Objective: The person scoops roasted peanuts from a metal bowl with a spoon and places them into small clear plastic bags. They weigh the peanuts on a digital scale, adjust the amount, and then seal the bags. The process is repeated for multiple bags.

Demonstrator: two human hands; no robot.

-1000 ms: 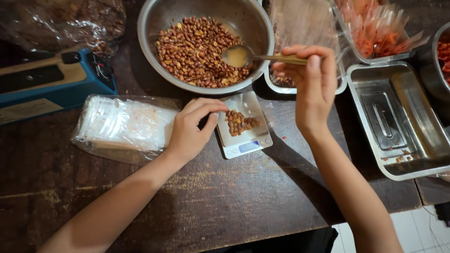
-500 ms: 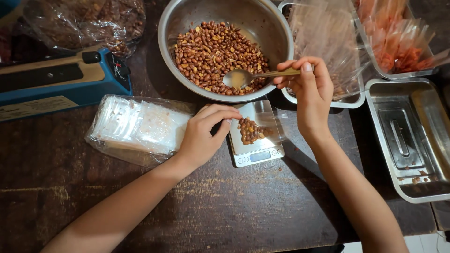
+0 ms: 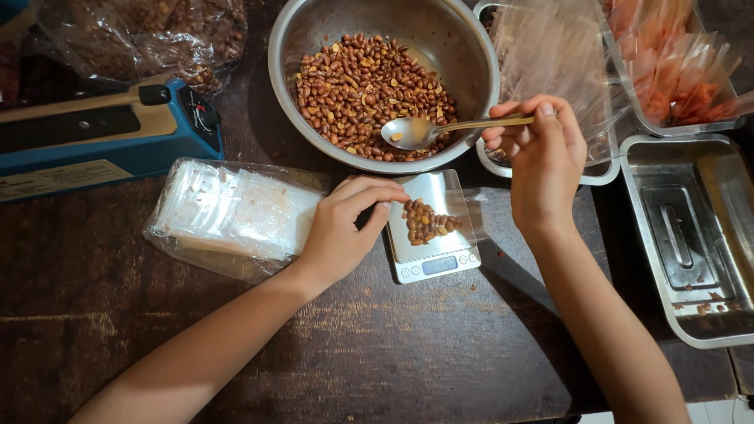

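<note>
A steel bowl (image 3: 463, 47) of brown peanuts (image 3: 353, 86) stands at the top centre. My right hand (image 3: 542, 157) grips a metal spoon (image 3: 424, 129) by its handle, the spoon's bowl over the peanuts with one nut in it. Below sits a small silver scale (image 3: 432, 263) with a clear little bag (image 3: 428, 220) holding a small heap of peanuts. My left hand (image 3: 345, 224) rests at the scale's left edge, its fingertips pinching the bag's open end.
A stack of clear bags in a plastic wrap (image 3: 228, 216) lies left of my left hand. A blue heat sealer (image 3: 102, 141) sits further left. Steel trays (image 3: 691, 235) are at the right; one (image 3: 550, 47) holds plastic bags, another packed reddish snacks (image 3: 675, 63).
The spoon has dipped back over the bowl and now carries almost nothing. My left hand stays at the bag on the scale. The camera view has shifted slightly.
</note>
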